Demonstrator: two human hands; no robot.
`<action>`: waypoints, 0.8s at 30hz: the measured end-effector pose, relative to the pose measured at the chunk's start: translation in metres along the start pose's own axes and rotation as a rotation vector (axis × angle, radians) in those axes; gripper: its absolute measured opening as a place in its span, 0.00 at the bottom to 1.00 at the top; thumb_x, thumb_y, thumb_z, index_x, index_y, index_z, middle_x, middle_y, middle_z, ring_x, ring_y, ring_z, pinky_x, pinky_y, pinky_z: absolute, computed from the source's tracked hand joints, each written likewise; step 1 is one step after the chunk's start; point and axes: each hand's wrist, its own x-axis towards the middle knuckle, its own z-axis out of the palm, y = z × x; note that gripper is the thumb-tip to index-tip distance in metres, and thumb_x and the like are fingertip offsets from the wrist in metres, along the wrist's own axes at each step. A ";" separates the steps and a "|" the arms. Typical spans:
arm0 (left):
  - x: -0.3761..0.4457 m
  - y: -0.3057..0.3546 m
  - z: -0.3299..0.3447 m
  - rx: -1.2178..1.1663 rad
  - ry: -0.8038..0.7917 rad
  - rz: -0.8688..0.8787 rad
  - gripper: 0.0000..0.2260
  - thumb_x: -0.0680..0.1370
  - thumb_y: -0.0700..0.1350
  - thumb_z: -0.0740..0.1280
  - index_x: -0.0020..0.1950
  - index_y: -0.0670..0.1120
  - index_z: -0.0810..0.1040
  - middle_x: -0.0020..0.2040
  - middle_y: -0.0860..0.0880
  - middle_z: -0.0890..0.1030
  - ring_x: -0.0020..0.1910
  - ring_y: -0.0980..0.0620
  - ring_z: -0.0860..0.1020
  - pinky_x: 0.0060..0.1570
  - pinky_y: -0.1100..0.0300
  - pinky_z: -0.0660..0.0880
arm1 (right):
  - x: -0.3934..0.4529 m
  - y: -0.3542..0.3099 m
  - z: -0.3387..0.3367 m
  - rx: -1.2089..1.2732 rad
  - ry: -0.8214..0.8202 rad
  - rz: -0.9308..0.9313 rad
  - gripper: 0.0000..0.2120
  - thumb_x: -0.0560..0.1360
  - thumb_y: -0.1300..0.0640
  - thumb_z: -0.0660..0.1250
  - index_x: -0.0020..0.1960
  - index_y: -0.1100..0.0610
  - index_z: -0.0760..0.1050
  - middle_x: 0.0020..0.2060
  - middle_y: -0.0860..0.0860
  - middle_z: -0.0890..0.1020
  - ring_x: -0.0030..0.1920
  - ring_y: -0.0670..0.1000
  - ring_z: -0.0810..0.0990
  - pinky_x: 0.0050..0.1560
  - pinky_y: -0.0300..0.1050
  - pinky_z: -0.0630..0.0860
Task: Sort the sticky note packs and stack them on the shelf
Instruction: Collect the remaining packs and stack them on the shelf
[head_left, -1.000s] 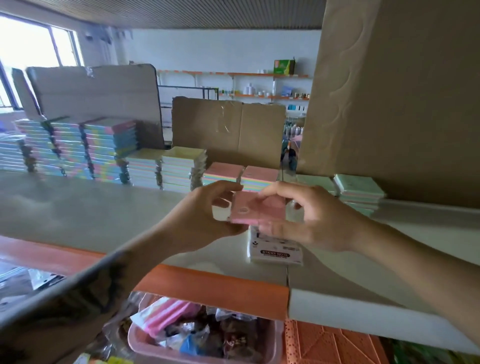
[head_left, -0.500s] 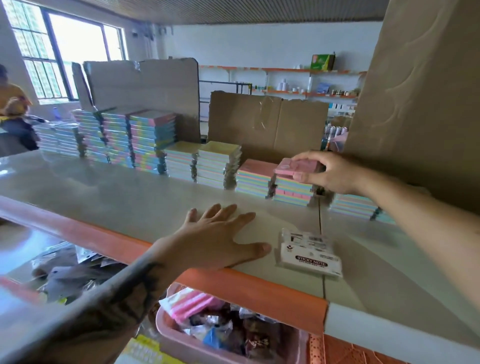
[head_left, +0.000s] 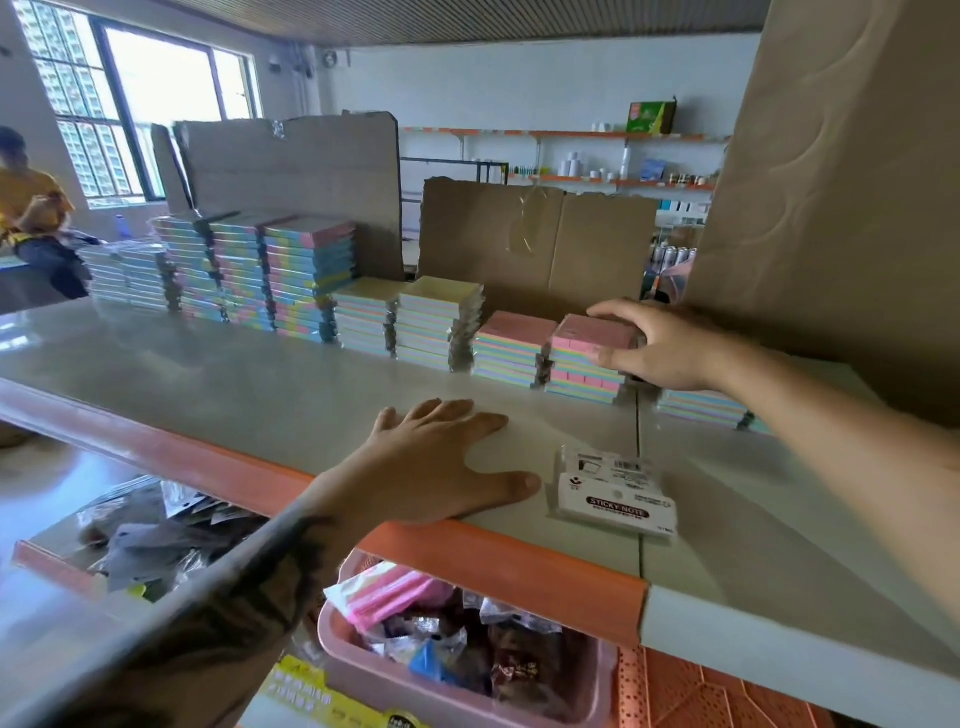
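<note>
Right hand (head_left: 670, 345) clamps pink pack (head_left: 592, 332) atop stack (head_left: 584, 376); left hand (head_left: 441, 462) flat, fingers apart (white pack (head_left: 615, 496) reads "STICKY NOTE").

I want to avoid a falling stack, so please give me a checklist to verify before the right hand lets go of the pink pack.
1. Pink pack lies on top of its stack: ok, it rests there roughly level.
2. Edges line up with the packs below: cannot tell, the right hand covers the right side.
3. Right hand holds the pack: ok, fingers on the far edge, thumb at the front.
4. Neighbouring pink-topped stack stands straight: ok.
5. Left hand out of the way: ok, flat on the shelf near the orange edge.
6. Next pack ready: ok, a white-labelled sticky note pack lies near the front edge.
</note>
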 end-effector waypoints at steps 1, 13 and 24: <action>0.000 0.000 -0.001 -0.005 0.029 0.009 0.40 0.70 0.81 0.55 0.79 0.66 0.58 0.82 0.58 0.57 0.80 0.55 0.53 0.78 0.42 0.49 | -0.007 -0.003 -0.002 -0.073 0.057 -0.049 0.24 0.78 0.44 0.71 0.73 0.43 0.71 0.65 0.47 0.75 0.62 0.50 0.77 0.63 0.48 0.75; -0.016 0.029 -0.004 -0.365 0.121 0.254 0.20 0.71 0.56 0.77 0.61 0.67 0.79 0.57 0.65 0.82 0.52 0.67 0.80 0.53 0.64 0.78 | -0.128 -0.023 0.012 -0.278 -0.227 -0.225 0.31 0.65 0.26 0.73 0.62 0.40 0.78 0.54 0.34 0.78 0.54 0.38 0.76 0.56 0.42 0.75; -0.010 0.047 0.005 -0.492 0.380 0.333 0.07 0.78 0.50 0.72 0.42 0.51 0.82 0.41 0.62 0.83 0.44 0.66 0.80 0.44 0.68 0.71 | -0.136 -0.019 0.023 0.392 0.063 -0.230 0.29 0.75 0.36 0.67 0.41 0.64 0.73 0.34 0.66 0.67 0.33 0.64 0.78 0.35 0.57 0.75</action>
